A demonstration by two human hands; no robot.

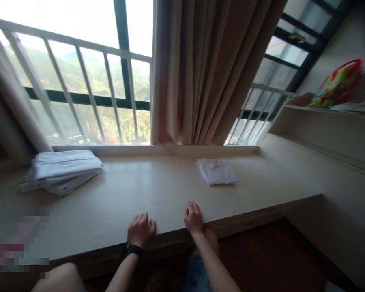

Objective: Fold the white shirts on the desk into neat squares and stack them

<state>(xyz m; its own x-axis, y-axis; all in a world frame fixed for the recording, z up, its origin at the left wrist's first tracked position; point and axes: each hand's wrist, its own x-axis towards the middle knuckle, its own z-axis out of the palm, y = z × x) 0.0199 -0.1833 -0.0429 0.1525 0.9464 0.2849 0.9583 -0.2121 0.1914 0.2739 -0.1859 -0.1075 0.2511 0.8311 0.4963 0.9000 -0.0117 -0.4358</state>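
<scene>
- Hands rest side by side on the front edge of a long pale wooden ledge (158,190) that runs under the window.
- Left hand (140,229) lies palm down at the ledge's near edge, fingers loosely curled over the wood, grasping nothing; a dark wristband (134,249) sits on its wrist.
- Right hand (193,218) lies flat just beside it, a little farther along the edge, fingers relaxed and spread slightly, also grasping nothing.
- Nearest cloth to the hands is a small folded white garment (216,170), lying on the ledge beyond the right hand, near the back edge and below the curtain; neither hand touches it.
- Farther off, at the left end of the ledge, sits a larger stack of folded white cloth (62,170), well apart from both hands.
- Behind the ledge a beige curtain (207,69) hangs between two panes of the window (79,48), its hem meeting the sill.
- White railing bars (88,93) cross the left pane, with green hills blurred beyond them.
- On the right a raised shelf (328,121) holds a bright red and yellow bag (337,86).
- Bare knees and forearms show at the bottom, in front of the dark wooden floor (261,255).
</scene>
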